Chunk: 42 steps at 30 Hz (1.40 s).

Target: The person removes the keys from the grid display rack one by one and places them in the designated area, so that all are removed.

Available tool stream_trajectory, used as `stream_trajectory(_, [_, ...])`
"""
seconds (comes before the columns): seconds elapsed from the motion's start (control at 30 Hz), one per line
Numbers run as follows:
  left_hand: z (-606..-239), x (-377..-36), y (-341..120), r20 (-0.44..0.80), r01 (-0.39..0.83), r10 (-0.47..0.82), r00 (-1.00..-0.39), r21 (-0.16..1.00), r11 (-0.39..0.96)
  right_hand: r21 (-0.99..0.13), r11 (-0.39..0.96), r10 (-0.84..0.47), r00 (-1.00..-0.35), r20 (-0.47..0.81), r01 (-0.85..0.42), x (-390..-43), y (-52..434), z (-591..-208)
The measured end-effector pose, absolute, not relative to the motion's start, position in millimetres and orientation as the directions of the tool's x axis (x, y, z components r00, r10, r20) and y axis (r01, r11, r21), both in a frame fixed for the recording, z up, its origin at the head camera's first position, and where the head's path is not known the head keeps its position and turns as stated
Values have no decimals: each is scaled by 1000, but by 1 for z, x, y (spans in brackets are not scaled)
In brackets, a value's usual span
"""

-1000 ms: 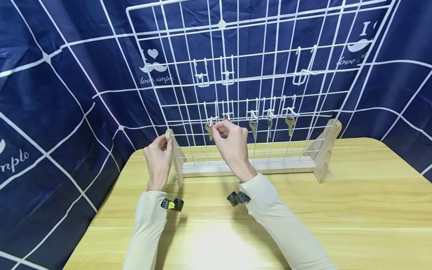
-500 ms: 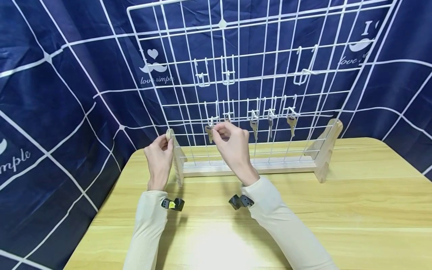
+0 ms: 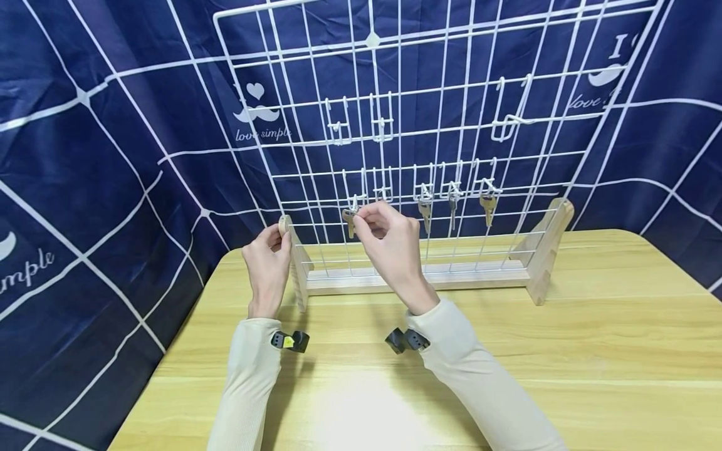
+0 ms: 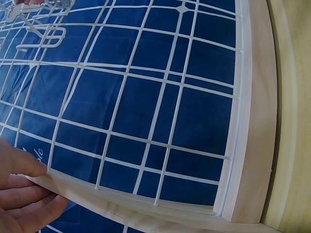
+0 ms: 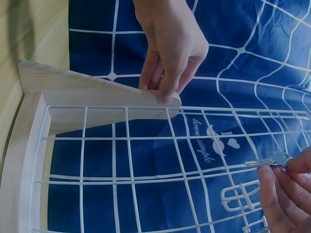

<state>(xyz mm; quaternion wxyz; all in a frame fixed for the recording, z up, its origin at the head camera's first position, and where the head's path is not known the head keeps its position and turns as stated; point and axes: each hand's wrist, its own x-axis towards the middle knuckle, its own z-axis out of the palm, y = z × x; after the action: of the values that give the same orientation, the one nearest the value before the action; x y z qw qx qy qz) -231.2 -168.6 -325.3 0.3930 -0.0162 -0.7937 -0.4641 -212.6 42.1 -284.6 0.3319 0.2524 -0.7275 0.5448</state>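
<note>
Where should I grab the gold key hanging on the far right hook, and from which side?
Probably pinch the gold key low on its blade, thumb and finger on the two flat faces, coming from the table side. It hangs straight down off its white hook, so the blade is the free part; the head sits up against the wire grid.

"love simple" under a heart and moustache on the blue backdrop cloth point(image 3: 113, 156), apparently repeated, cropped, elsewhere

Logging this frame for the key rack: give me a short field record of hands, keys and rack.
left hand: left hand grips the rack's left wooden foot
right hand: right hand pinches a key at the leftmost lower hook
hung keys: three keys hang on hooks to the right
rack: white wire grid stands upright in a wooden base
surface: wooden table
</note>
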Motion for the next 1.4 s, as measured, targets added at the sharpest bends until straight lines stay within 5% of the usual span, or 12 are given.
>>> stream_trajectory(0.73, [-326, -232, -169, 658, 392, -331, -676, 702, 595, -635, 296, -58, -677, 733, -713, -202, 55, -299])
stream_trajectory(1.4, [-328, -232, -169, 652, 384, -323, -686, 702, 600, -898, 247, -137, -931, 340, -364, -202, 60, -348])
